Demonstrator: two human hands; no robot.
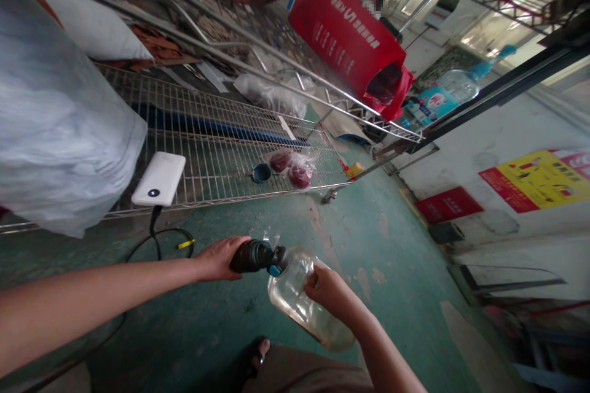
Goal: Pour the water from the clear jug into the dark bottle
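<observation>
Hands meet over a green floor (359, 239): the left hand (216, 258) has its fingers closed around a dark flask (252, 256), while the right hand (328, 290) grips a large clear bottle (302, 301), tilted so that its blue-ringed neck meets the flask's mouth. By the look of it, pouring is in hand and unfinished; the bottle appears almost empty. A white power bank (159, 178) lies on the wire shelf (221, 147) beyond.

power bank (159, 178) on wire shelf (216, 153), cup (262, 172) right of it
</observation>
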